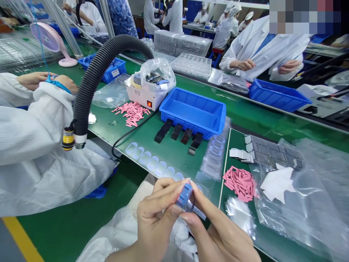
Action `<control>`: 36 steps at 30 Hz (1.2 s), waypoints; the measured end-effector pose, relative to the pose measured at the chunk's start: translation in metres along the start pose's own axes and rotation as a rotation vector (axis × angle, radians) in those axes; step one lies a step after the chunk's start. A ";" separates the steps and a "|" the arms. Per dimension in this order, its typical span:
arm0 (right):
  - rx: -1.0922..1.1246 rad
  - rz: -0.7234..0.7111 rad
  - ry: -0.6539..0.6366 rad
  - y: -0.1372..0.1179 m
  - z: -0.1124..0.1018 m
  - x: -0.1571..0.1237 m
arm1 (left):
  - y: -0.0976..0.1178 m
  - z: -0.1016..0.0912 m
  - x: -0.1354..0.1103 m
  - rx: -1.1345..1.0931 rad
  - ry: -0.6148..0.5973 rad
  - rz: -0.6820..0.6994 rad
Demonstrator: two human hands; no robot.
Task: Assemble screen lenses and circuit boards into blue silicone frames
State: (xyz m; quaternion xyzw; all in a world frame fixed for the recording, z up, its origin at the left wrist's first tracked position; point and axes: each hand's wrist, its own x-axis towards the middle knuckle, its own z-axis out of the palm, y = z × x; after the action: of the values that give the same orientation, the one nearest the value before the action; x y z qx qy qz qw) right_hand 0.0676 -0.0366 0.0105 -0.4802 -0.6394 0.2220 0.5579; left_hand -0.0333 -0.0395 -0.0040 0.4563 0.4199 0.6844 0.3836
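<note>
Close to my body, above the table's front edge, both of my hands pinch one small blue plastic part (184, 195). My left hand (158, 213) grips its left side between thumb and fingertips. On the other side, my right hand (218, 227) has its fingertips closed on the same part. A thin clear, pale piece shows below the part between the hands; I cannot tell whether it is attached. Beyond my fingers, several clear oval films (145, 158) lie in a row along the edge. Several dark glossy strips (186, 136) lean against a blue bin (191, 98).
Pink strips (240, 183) lie in a pile at right beside plastic bags (297, 203); another pink pile (132, 112) lies before a white box (144, 96). A black hose (94, 76) arches at left, near a co-worker's sleeve (51, 109). Another person works across the bench.
</note>
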 end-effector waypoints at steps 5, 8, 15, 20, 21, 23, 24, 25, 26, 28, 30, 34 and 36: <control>-0.010 0.067 0.060 0.005 -0.002 -0.004 | 0.002 -0.005 0.004 0.195 -0.080 0.085; -0.073 0.084 0.091 0.008 -0.002 -0.005 | 0.008 -0.006 0.012 0.350 -0.108 0.180; -0.202 -0.060 0.171 0.014 -0.001 -0.007 | 0.029 -0.006 0.034 0.605 -0.269 0.441; 0.016 -0.028 0.040 0.025 -0.012 -0.004 | 0.035 -0.010 0.037 0.657 -0.346 0.575; 0.106 0.002 -0.042 0.027 -0.016 -0.001 | 0.036 -0.011 0.036 0.651 -0.372 0.582; 0.268 0.063 -0.189 0.029 -0.024 0.005 | 0.038 -0.012 0.036 0.625 -0.427 0.586; 0.327 0.087 -0.236 0.029 -0.027 0.008 | 0.039 -0.013 0.035 0.609 -0.458 0.589; 0.366 0.103 -0.262 0.029 -0.030 0.011 | 0.040 -0.013 0.035 0.597 -0.482 0.594; 0.388 0.107 -0.270 0.029 -0.032 0.012 | 0.041 -0.013 0.035 0.591 -0.502 0.595; 0.386 0.089 -0.276 0.029 -0.035 0.013 | 0.042 -0.014 0.035 0.584 -0.523 0.556; 0.348 0.048 -0.278 0.030 -0.036 0.012 | 0.043 -0.015 0.036 0.578 -0.545 0.472; 0.253 -0.019 -0.285 0.031 -0.035 0.006 | 0.041 -0.014 0.035 0.560 -0.574 0.371; 0.211 -0.058 -0.268 0.031 -0.034 0.003 | 0.037 -0.012 0.033 0.555 -0.562 0.393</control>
State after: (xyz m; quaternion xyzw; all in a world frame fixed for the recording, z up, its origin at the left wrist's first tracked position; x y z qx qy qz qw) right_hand 0.1106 -0.0287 -0.0034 -0.3664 -0.6946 0.3340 0.5212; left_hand -0.0598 -0.0252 0.0372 0.7815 0.3724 0.4551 0.2084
